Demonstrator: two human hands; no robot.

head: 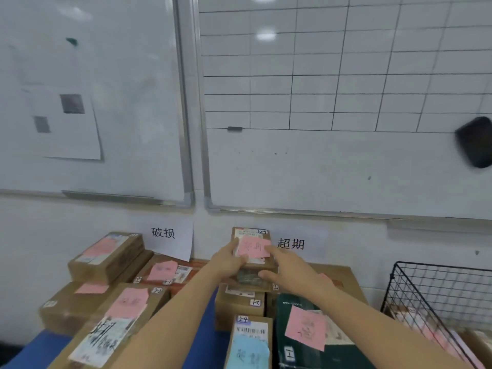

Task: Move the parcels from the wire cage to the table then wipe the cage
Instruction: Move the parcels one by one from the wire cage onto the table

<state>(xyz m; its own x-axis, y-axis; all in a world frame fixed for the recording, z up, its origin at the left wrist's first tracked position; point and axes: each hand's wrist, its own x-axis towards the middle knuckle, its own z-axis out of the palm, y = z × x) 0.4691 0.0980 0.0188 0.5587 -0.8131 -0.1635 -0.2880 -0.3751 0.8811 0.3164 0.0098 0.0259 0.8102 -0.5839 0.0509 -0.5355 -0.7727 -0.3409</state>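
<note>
A small cardboard parcel point(251, 235) with a pink note stands on top of the right-hand stack, against the wall. My left hand point(229, 259) grips its left side. My right hand point(290, 272) touches its right side with the fingers spread. Several more parcels with pink notes cover the blue table point(205, 339): a brown stack point(106, 257) at the left, a dark green one point(300, 331) at the front right, one with a blue note point(250, 344) in front. The black wire cage point(436, 296) stands at the right with parcels inside.
Two whiteboards point(332, 102) hang on the wall behind the table. A black eraser point(474, 142) sticks to the right board. Paper signs point(170, 238) with characters are taped to the wall above the stacks.
</note>
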